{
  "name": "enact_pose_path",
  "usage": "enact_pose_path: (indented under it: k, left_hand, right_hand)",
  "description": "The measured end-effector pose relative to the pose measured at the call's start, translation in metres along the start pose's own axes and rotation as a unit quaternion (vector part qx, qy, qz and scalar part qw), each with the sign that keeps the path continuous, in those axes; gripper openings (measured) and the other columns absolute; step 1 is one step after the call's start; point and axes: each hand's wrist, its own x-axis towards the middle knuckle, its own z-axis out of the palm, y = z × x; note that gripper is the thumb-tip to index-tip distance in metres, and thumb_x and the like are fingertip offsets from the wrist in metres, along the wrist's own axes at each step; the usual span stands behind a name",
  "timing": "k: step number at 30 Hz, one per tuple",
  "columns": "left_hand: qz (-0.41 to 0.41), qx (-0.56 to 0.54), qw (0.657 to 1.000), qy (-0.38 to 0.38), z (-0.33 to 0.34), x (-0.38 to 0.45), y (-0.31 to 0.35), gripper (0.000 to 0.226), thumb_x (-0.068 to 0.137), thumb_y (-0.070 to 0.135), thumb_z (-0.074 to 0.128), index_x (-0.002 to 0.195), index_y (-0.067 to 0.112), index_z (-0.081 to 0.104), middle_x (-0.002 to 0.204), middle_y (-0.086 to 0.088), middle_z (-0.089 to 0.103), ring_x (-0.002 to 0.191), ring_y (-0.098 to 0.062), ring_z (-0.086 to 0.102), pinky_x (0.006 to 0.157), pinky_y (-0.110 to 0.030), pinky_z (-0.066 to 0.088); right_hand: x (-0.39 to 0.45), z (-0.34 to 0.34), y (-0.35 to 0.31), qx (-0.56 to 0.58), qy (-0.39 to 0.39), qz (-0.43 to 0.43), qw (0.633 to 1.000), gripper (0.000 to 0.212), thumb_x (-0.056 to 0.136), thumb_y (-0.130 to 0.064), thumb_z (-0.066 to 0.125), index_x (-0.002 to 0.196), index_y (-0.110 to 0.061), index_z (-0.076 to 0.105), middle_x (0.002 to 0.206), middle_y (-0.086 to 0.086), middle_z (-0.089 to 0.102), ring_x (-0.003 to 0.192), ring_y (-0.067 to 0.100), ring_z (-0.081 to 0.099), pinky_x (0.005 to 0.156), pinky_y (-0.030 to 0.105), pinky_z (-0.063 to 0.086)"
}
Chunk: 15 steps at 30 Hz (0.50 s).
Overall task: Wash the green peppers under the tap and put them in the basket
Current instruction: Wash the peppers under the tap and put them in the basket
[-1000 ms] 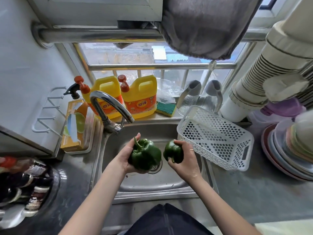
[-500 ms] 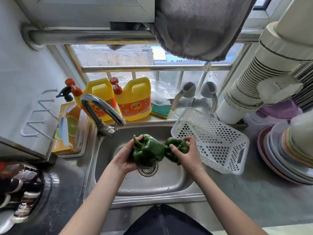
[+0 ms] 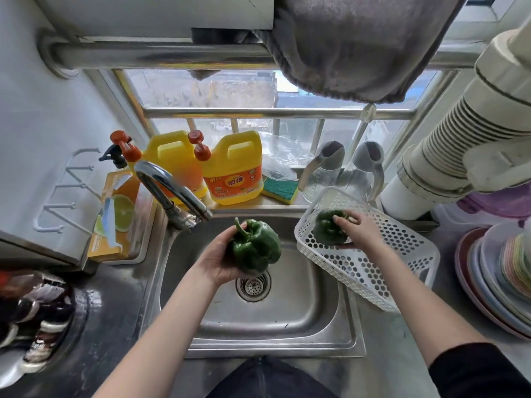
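My left hand [image 3: 217,261] cups a large dark green pepper [image 3: 255,248], stem up, over the middle of the steel sink [image 3: 287,320], just right of the tap spout [image 3: 172,191]. No water runs from the tap. My right hand [image 3: 360,229] holds a smaller green pepper [image 3: 326,229] inside the near-left end of the white perforated plastic basket [image 3: 373,271], which sits tilted on the sink's right rim. The basket's wall partly hides that pepper.
Two yellow detergent jugs [image 3: 235,168], a sponge [image 3: 280,189] and two glass jugs [image 3: 324,173] line the window sill. Stacked plates [image 3: 497,277] sit at the right, a soap tray [image 3: 120,214] left of the tap, jars at lower left. A grey cloth [image 3: 359,44] hangs overhead.
My right hand has carried the smaller pepper right, from over the sink into the basket. My left hand keeps the large pepper over the sink.
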Motion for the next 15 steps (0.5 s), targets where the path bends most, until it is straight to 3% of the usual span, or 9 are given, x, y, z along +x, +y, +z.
enact_pose_path:
  k: [2,5,9,11,15]
  left_hand:
    - [-0.006,-0.006,1.0,0.004,0.0,0.005,0.003,0.03,0.077,0.033,0.06,0.103,0.019,0.064,0.117,-0.019,0.058,0.116,-0.038,0.049,0.109,-0.057,0.03]
    - [-0.009,-0.014,1.0,0.015,0.001,0.012,0.005,0.022,0.087,0.031,0.051,0.1,0.018,0.064,0.11,-0.019,0.059,0.107,-0.036,0.052,0.107,-0.054,0.031]
    - [-0.011,-0.016,1.0,0.01,0.007,0.023,0.003,0.022,0.082,0.029,0.053,0.099,0.018,0.064,0.109,-0.018,0.06,0.101,-0.034,0.055,0.096,-0.052,0.039]
    - [-0.014,-0.016,1.0,0.01,0.009,0.027,0.0,0.029,0.073,0.028,0.059,0.101,0.02,0.064,0.113,-0.018,0.059,0.106,-0.034,0.054,0.1,-0.053,0.038]
    - [-0.01,-0.018,1.0,0.008,0.015,0.032,-0.004,0.032,0.071,0.027,0.061,0.102,0.02,0.063,0.115,-0.018,0.059,0.11,-0.035,0.053,0.104,-0.055,0.035]
  right_hand:
    - [0.004,0.002,0.007,-0.043,-0.026,0.009,0.999,0.033,0.086,-0.025,0.065,0.118,-0.023,0.058,0.124,0.012,0.051,0.101,0.032,0.055,0.054,0.039,0.06]
    - [0.003,0.003,0.021,-0.087,-0.045,-0.024,0.995,0.025,0.08,-0.033,0.071,0.103,-0.035,0.059,0.118,0.009,0.054,0.103,0.032,0.057,0.052,0.037,0.059]
    - [0.001,0.006,0.034,-0.143,-0.051,-0.063,0.986,0.034,0.079,-0.043,0.069,0.11,-0.039,0.056,0.121,0.005,0.056,0.11,0.026,0.054,0.078,0.045,0.059]
    - [0.001,0.01,0.037,-0.164,-0.058,-0.071,0.982,0.038,0.08,-0.042,0.068,0.115,-0.04,0.056,0.129,0.005,0.056,0.116,0.028,0.053,0.09,0.05,0.053]
    - [0.003,0.018,0.033,-0.179,-0.033,-0.077,0.98,0.024,0.088,-0.036,0.061,0.111,-0.033,0.06,0.122,0.007,0.062,0.112,0.028,0.058,0.089,0.047,0.055]
